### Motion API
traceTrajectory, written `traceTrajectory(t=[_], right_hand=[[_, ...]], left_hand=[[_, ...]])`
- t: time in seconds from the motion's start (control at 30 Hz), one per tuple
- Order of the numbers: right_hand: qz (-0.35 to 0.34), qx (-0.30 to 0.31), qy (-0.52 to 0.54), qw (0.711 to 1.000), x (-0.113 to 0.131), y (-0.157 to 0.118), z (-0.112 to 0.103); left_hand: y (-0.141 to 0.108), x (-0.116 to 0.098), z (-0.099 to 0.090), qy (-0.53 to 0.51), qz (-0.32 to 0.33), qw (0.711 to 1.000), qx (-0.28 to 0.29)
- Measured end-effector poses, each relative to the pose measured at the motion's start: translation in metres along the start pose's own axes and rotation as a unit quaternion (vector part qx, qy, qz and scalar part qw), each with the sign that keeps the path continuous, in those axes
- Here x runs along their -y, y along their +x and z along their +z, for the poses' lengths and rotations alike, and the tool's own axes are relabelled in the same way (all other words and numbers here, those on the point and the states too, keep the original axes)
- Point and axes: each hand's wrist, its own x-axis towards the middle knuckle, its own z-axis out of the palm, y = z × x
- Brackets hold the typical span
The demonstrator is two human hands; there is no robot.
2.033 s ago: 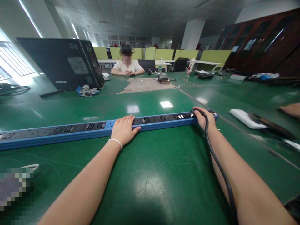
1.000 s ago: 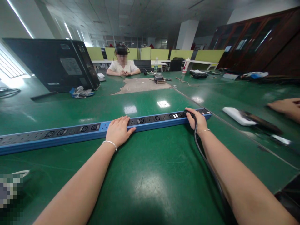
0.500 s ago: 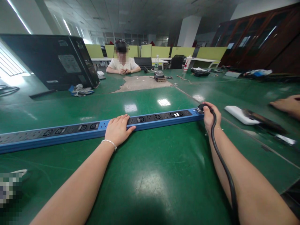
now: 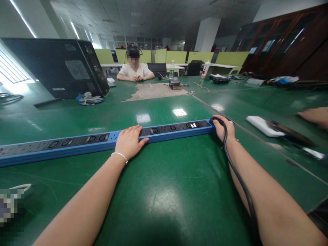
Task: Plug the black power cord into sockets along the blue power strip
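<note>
A long blue power strip [image 4: 176, 136] with black sockets lies across the green table, from the left edge to right of centre. My left hand [image 4: 129, 140] rests on top of it near the middle, palm down, thumb over the front side. At the strip's right end my right hand [image 4: 224, 128] has its fingers closed round a black plug [image 4: 214, 120]. The plug sits against the end of the strip; its prongs are hidden. From it a black cable [image 4: 237, 172] runs down along my right forearm.
Gloves [image 4: 89, 99] lie by a large black case [image 4: 56, 68] at the left. A person [image 4: 135, 71] sits across the table [image 4: 164, 184]. At the right are a white object [image 4: 263, 125], dark items and another person's hand [image 4: 314, 116]. A bottle [image 4: 171, 69] stands at the back.
My right hand has moved slightly left with the plug. The plug's prongs, visible before, no longer show, and the plug is now down on the strip's end. My left hand has stayed in place.
</note>
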Motion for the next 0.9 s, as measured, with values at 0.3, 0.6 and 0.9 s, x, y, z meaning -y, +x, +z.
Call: traceTrajectory(t=[0.3,0.6,0.9], right_hand=[[-0.019,-0.016,-0.034,0.999,0.003,-0.007,-0.003],[-0.002,-0.147,0.071,0.987,0.023,-0.006,-0.004],[-0.030,-0.035,0.067,0.997,0.027,-0.011,0.004]], left_hand=[[0.000,0.000,0.001,0.011,0.003,1.000,-0.004],[-0.001,0.000,0.001,0.010,0.004,1.000,-0.012],[0.000,0.001,0.002,0.017,0.009,1.000,-0.012]])
